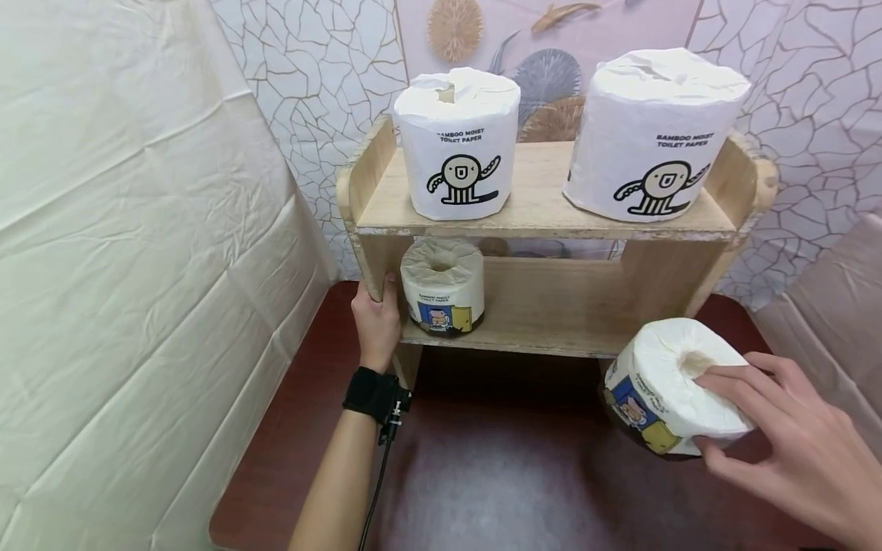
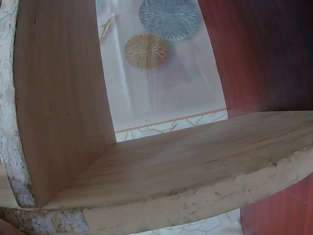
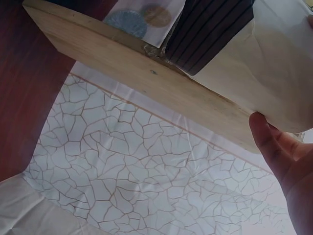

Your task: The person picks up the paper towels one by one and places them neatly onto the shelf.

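Note:
My right hand [image 1: 785, 421] grips a wrapped toilet paper roll [image 1: 678, 390] in front of the shelf's lower right end, thumb low on the near side and fingers over its top by the core hole. In the right wrist view the roll [image 3: 264, 63] shows its pale wrapper and dark striped part, with the thumb against it. My left hand [image 1: 380, 317] holds the left side panel of the wooden shelf [image 1: 551, 302]. Just right of that hand, a second toilet paper roll [image 1: 443, 287] with the same cartoon print stands on the lower board.
Two bigger white toilet paper rolls, a left one [image 1: 458, 145] and a right one [image 1: 654, 134], stand on the upper board. The shelf rests on a dark red table [image 1: 496, 474]. Pale cloth [image 1: 138, 268] hangs at the left, and a crackle-patterned sheet [image 1: 317, 99] covers the back.

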Demonstrator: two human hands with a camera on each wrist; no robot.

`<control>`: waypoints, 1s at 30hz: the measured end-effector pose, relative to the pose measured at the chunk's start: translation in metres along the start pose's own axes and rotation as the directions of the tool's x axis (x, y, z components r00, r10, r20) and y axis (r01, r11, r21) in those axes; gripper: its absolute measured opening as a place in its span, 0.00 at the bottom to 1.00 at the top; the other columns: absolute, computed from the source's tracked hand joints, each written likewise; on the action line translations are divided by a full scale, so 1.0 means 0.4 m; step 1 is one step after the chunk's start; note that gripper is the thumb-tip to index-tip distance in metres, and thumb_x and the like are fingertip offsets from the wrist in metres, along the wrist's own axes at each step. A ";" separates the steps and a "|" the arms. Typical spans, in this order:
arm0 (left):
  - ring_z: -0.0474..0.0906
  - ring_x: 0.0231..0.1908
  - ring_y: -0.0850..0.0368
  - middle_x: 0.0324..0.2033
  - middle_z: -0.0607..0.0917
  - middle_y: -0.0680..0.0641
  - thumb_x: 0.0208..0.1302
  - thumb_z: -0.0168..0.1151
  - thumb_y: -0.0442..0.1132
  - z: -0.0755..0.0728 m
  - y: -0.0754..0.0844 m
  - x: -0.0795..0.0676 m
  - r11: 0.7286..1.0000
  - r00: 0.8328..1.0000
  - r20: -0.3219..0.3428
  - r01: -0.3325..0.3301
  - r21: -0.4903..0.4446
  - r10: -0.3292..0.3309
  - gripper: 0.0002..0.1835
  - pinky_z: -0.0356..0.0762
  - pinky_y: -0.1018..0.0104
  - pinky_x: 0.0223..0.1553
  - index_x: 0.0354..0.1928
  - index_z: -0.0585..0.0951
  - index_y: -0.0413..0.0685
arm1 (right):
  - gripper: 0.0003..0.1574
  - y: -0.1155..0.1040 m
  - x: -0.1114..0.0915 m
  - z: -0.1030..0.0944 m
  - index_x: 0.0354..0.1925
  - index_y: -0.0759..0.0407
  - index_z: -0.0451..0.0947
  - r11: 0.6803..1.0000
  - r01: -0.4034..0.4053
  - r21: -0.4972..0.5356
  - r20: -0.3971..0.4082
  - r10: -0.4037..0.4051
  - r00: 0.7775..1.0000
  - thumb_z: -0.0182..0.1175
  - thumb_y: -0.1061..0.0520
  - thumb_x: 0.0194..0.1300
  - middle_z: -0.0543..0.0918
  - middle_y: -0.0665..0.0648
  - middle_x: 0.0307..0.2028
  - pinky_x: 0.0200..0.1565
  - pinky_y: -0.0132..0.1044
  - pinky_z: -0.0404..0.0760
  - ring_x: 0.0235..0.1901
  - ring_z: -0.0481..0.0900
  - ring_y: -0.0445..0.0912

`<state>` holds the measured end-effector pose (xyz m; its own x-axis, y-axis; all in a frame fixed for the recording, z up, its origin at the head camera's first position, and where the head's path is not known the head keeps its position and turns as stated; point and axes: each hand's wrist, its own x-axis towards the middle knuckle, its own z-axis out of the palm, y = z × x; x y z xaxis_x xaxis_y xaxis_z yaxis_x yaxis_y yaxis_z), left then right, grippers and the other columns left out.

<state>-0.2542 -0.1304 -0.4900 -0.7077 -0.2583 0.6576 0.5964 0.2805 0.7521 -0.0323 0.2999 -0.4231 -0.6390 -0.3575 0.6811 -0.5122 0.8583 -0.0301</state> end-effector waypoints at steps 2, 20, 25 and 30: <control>0.87 0.49 0.44 0.51 0.88 0.34 0.81 0.59 0.41 -0.002 -0.002 0.001 1.000 1.000 -0.002 -0.005 -0.002 0.005 0.20 0.81 0.52 0.49 0.65 0.79 0.36 | 0.42 -0.002 0.006 0.003 0.47 0.53 0.84 1.000 -0.013 0.002 0.003 0.013 1.000 0.45 0.22 0.67 0.83 0.47 0.48 0.17 0.42 0.69 0.59 0.67 0.41; 0.86 0.53 0.45 0.53 0.87 0.34 0.80 0.61 0.40 -0.007 -0.005 -0.001 0.999 0.999 -0.006 0.037 -0.011 -0.037 0.19 0.81 0.50 0.53 0.64 0.79 0.35 | 0.39 -0.011 0.043 0.028 0.48 0.55 0.85 1.000 -0.012 0.004 -0.031 0.012 0.999 0.49 0.27 0.64 0.84 0.52 0.47 0.29 0.46 0.71 0.54 0.71 0.52; 0.86 0.51 0.44 0.52 0.88 0.35 0.79 0.61 0.38 -0.003 -0.003 -0.002 0.998 0.999 -0.006 0.052 -0.024 -0.052 0.18 0.81 0.51 0.52 0.64 0.79 0.36 | 0.39 -0.017 0.055 0.031 0.49 0.57 0.85 1.000 -0.022 0.000 -0.044 0.022 0.999 0.48 0.29 0.63 0.85 0.54 0.48 0.27 0.48 0.71 0.52 0.72 0.57; 0.86 0.51 0.43 0.52 0.87 0.34 0.80 0.60 0.37 0.000 0.001 0.004 0.998 0.999 -0.002 0.041 -0.037 -0.041 0.18 0.81 0.50 0.52 0.65 0.79 0.37 | 0.44 -0.024 0.078 0.032 0.51 0.59 0.84 0.999 -0.047 -0.006 -0.054 0.047 0.997 0.46 0.25 0.65 0.84 0.56 0.48 0.21 0.57 0.72 0.53 0.72 0.59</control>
<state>-0.2552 -0.1306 -0.4887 -0.7310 -0.2715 0.6260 0.5805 0.2348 0.7797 -0.0548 0.2757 -0.4110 -0.6304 -0.2967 0.7174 -0.4781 0.8764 -0.0578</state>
